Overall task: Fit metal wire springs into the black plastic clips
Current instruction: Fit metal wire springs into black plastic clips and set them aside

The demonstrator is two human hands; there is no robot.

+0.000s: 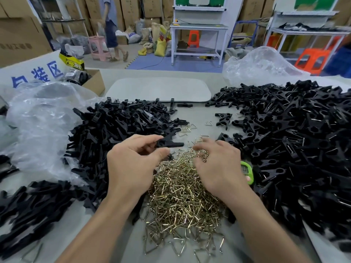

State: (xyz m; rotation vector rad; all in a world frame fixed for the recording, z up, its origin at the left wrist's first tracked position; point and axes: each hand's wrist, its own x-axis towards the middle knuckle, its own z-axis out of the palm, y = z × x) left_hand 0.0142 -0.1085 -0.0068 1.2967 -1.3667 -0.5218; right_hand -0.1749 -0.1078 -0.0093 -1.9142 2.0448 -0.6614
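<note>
My left hand [133, 166] pinches a black plastic clip [169, 144] between thumb and fingers, just above the far edge of a heap of brass-coloured wire springs [180, 196]. My right hand [218, 164] lies palm down on that heap with its fingers curled into the springs; whether it holds one is hidden. A large pile of black clips without springs [117, 126] lies to the left. Another big pile of black clips [294, 139], many showing wire springs, fills the right side.
Crumpled clear plastic bags lie at the left [38, 120] and far right [260, 65]. A green counter [247, 172] sits beside my right wrist. A grey pad [159, 89] and a cardboard box [91, 80] lie beyond the piles. A person [112, 29] walks in the background.
</note>
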